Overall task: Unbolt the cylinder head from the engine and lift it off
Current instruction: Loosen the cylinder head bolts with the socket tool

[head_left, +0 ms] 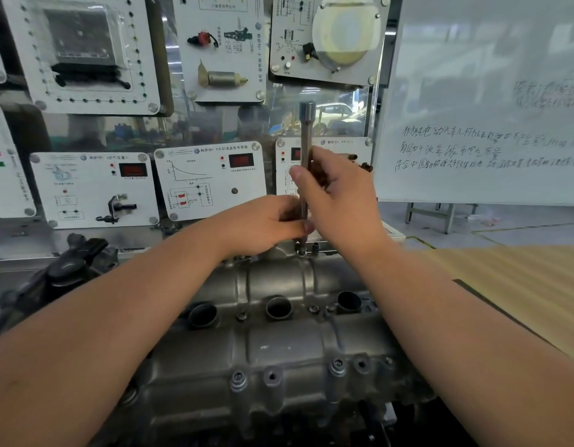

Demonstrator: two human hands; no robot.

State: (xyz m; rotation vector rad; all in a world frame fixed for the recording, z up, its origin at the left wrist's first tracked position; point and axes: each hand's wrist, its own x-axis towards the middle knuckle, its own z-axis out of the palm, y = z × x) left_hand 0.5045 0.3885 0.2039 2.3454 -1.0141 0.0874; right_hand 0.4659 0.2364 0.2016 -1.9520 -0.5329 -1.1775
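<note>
Indoors, both hands' fingers clamped on upright extension bar (304, 162), cylinder head (279, 333), whiteboard (489, 91) behind.

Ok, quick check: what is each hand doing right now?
Left hand: grips the lower end of the upright extension bar, near the cylinder head.
Right hand: grips the bar's middle.

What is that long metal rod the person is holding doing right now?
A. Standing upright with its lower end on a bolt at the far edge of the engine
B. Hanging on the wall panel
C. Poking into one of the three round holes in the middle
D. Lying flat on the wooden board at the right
A: both hands, left hand low and right hand higher, grip the extension bar, which stands upright on a bolt at the cylinder head's far edge.
</note>
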